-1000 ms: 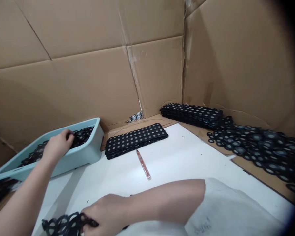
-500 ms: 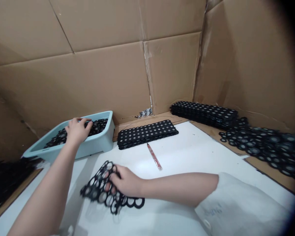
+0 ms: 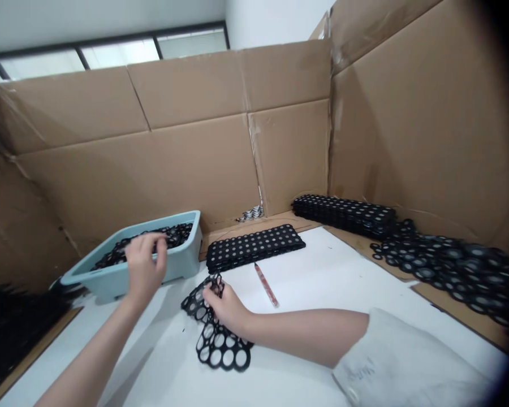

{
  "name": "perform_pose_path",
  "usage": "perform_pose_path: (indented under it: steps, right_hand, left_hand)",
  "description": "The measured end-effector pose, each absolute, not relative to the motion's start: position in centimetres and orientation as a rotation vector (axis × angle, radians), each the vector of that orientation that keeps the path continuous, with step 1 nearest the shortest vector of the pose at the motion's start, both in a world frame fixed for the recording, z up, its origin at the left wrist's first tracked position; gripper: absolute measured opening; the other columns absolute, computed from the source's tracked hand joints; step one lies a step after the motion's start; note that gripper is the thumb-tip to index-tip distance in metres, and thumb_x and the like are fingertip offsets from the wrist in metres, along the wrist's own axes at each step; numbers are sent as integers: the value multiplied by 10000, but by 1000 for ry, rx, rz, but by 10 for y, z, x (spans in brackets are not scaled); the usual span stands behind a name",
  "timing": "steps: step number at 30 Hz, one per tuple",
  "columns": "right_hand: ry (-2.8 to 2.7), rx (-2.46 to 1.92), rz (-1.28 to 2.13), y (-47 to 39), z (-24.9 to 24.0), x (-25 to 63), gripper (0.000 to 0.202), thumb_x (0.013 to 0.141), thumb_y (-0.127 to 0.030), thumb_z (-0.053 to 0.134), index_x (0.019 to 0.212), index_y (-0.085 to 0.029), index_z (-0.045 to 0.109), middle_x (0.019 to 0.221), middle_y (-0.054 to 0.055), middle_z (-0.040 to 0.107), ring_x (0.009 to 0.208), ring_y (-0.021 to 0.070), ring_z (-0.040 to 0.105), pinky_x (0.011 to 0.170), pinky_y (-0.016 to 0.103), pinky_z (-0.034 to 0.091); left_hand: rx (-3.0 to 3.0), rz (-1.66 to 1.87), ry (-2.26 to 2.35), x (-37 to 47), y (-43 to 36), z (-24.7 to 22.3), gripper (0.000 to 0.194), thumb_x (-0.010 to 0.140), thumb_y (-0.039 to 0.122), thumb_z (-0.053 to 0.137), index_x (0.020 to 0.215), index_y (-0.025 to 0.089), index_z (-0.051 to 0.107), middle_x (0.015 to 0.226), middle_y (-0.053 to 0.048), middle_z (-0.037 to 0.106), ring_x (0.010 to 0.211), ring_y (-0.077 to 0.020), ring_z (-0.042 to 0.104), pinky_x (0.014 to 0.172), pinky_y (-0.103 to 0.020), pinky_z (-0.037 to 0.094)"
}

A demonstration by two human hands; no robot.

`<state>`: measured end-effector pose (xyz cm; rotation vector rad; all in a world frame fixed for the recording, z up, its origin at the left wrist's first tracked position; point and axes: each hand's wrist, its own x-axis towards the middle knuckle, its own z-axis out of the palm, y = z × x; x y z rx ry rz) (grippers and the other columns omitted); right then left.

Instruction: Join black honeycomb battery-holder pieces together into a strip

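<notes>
My right hand (image 3: 227, 305) is closed on a floppy black sheet of joined rings (image 3: 224, 347), which hangs bunched and folded below my fingers over the white tabletop. My left hand (image 3: 146, 263) is at the front rim of a light blue plastic bin (image 3: 178, 263), its fingers loosely bent and the thumb apart. I see nothing between them, though the fingertips are slightly blurred. Black ring pieces (image 3: 180, 233) fill the bin. Behind my right hand lies a neat stack of black dotted sheets (image 3: 254, 246).
A slim reddish pointed tool (image 3: 266, 285) lies on the white tabletop (image 3: 314, 282). Taller stacked sheets (image 3: 343, 215) and a loose heap of ring sheets (image 3: 449, 263) are at the right. Cardboard walls (image 3: 186, 164) enclose the back and sides. A dark pile (image 3: 17, 328) sits at the left.
My left hand has come up out of the black pieces to the bin's front side. The ring sheet in my right hand has shifted right and hangs lower. The view has tilted up.
</notes>
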<state>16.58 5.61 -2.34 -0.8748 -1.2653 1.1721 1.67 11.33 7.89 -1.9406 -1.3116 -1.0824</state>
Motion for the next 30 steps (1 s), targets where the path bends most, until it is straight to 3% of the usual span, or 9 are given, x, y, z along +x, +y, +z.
perform_pose_path:
  steps: [2, 4, 7, 16, 26, 30]
  right_hand:
    - [-1275, -827, 1140, 57, -24, 165, 125, 727, -276, 505, 780, -162, 505, 762, 0, 551, 770, 145, 513, 762, 288, 401]
    - [-1284, -824, 1148, 57, -25, 165, 109, 696, -225, 528, 783, -160, 512, 777, 5, 569, 783, 151, 528, 761, 293, 413]
    - [-1285, -832, 1225, 58, -26, 167, 66, 699, -196, 508, 748, -152, 518, 743, 10, 574, 746, 151, 544, 728, 295, 432]
    - [-1233, -906, 1257, 58, -26, 170, 154, 718, -281, 533, 786, -143, 531, 785, 24, 572, 782, 150, 536, 765, 299, 414]
    - [-1331, -825, 1288, 55, -25, 170, 179, 737, -333, 524, 738, -155, 501, 720, -1, 532, 694, 126, 501, 699, 273, 410]
    - [-1408, -823, 1272, 57, -26, 172, 179, 753, -324, 508, 688, -159, 484, 657, -23, 492, 643, 110, 472, 669, 258, 398]
  left_hand:
    - [-2264, -963, -1190, 22, 85, 52, 134, 789, 276, 384, 879, 254, 482, 837, -61, 585, 862, -247, 527, 811, -395, 370]
    - [-2534, -877, -1178, 27, 62, 21, 190, 772, 281, 417, 949, 347, 424, 749, -31, 568, 745, -262, 538, 711, -424, 410]
    - [-2774, -900, -1397, 35, 42, -11, 361, 778, 316, 409, 1095, 437, 286, 924, -35, 562, 811, -273, 547, 674, -435, 446]
    - [-2786, -1072, -1815, 41, 44, -11, 225, 823, 378, 342, 1002, 251, 389, 884, -66, 550, 796, -233, 546, 687, -383, 427]
    - [-2976, -1045, -1763, 37, 48, -17, 143, 852, 335, 290, 821, 236, 388, 714, -29, 555, 653, -197, 543, 585, -312, 405]
    - [-2991, -1093, -1727, 36, 49, -15, 137, 852, 322, 297, 811, 235, 394, 754, -28, 564, 686, -187, 543, 612, -298, 406]
